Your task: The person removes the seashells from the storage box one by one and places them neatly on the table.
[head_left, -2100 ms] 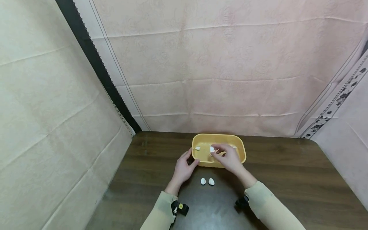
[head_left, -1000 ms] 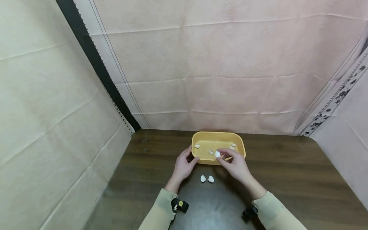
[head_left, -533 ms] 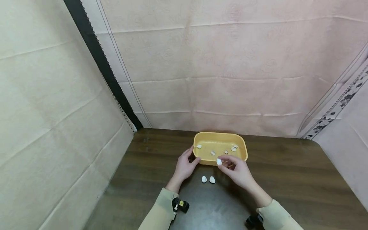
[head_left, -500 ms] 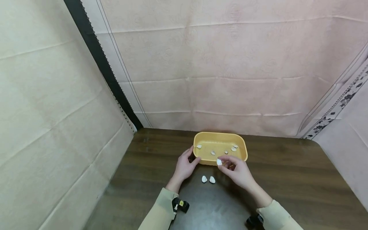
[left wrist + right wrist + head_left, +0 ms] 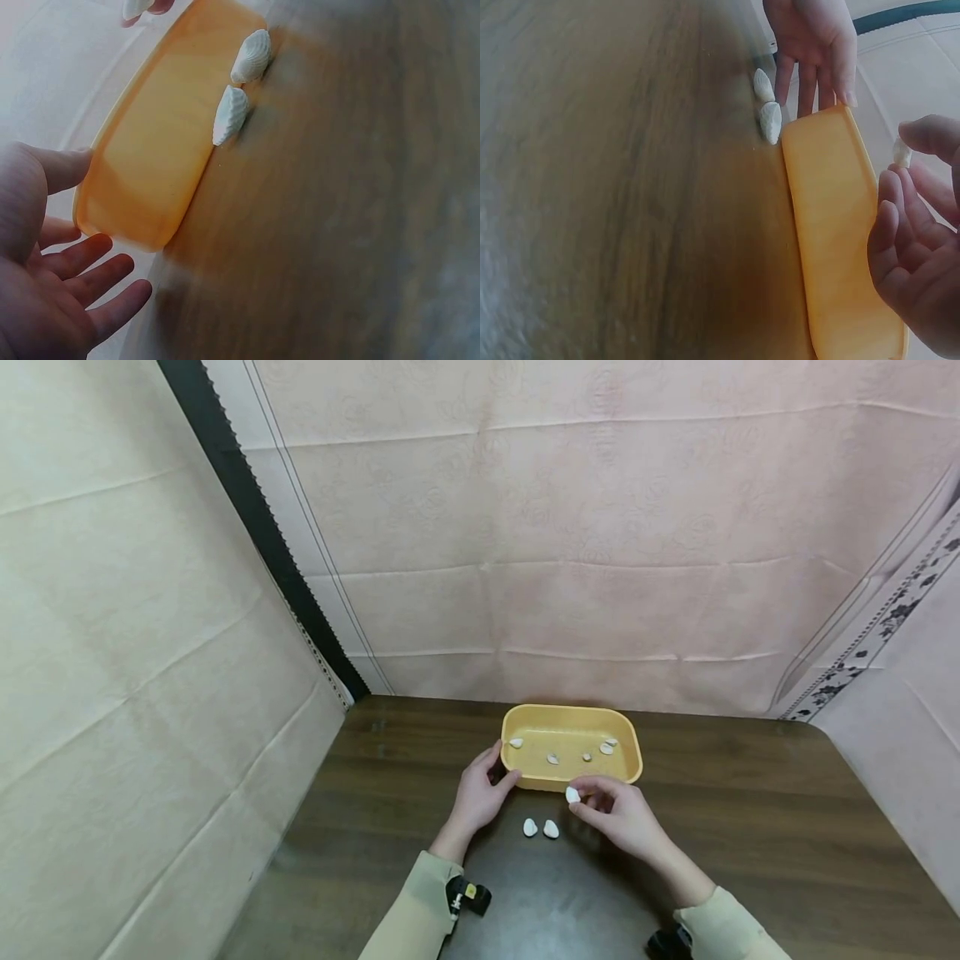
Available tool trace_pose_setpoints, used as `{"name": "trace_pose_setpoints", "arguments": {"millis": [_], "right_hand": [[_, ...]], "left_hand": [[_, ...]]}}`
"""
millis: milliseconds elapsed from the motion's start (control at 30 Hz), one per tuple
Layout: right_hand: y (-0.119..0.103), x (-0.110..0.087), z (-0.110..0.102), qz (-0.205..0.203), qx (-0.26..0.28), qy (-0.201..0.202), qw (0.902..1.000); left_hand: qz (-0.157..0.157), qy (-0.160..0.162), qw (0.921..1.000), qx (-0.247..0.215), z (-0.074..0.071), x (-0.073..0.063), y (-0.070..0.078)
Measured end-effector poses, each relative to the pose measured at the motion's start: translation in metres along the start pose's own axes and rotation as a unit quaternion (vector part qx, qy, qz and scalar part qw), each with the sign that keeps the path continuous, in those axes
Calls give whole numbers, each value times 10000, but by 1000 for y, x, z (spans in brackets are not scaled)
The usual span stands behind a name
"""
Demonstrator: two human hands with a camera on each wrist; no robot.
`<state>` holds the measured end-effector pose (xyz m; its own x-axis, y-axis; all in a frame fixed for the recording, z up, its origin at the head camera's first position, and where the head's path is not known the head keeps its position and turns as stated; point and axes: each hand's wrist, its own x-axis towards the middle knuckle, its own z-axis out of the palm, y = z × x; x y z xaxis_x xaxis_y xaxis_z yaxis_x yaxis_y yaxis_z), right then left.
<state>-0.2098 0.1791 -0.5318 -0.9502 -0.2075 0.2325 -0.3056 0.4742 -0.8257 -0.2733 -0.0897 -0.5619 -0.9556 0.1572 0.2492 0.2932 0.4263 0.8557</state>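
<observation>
Here, your right hand (image 5: 615, 810) pinches a white seashell (image 5: 573, 795) near the yellow tub (image 5: 566, 716), at its six o'clock. Your left hand (image 5: 480, 792) is spread wide and touches the tub at eight o'clock. Five little shells (image 5: 552, 759) lie inside, two close together at three o'clock. Two ribbed seashells (image 5: 551, 829) sit side by side on the wooden table (image 5: 750, 810), at seven o'clock.

Head view forward and down, closer wrist views from either side, tray (image 5: 564, 732) shared

Ridged shells (image 5: 251, 56), smooth plastic tray (image 5: 146, 150)
</observation>
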Motion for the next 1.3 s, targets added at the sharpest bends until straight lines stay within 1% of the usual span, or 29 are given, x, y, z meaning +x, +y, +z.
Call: {"name": "trace_pose_setpoints", "arguments": {"millis": [200, 500, 800, 1067, 1300], "right_hand": [[2, -1, 0, 92, 33, -171, 9998], [7, -5, 0, 152, -143, -352, 9992], [14, -9, 0, 245, -363, -752, 9962], [20, -8, 4, 333, -397, -1012, 9935], [20, -9, 7, 277, -560, -1214, 9906]], "left_hand": [[80, 17, 10000, 41, 0, 0, 0], [-8, -3, 9999, 109, 0, 0, 1], [-69, -68, 9999, 105, -1, 0, 1], [14, -38, 10000, 61, -1, 2, 1], [-5, -13, 10000, 53, 0, 0, 1]]}}
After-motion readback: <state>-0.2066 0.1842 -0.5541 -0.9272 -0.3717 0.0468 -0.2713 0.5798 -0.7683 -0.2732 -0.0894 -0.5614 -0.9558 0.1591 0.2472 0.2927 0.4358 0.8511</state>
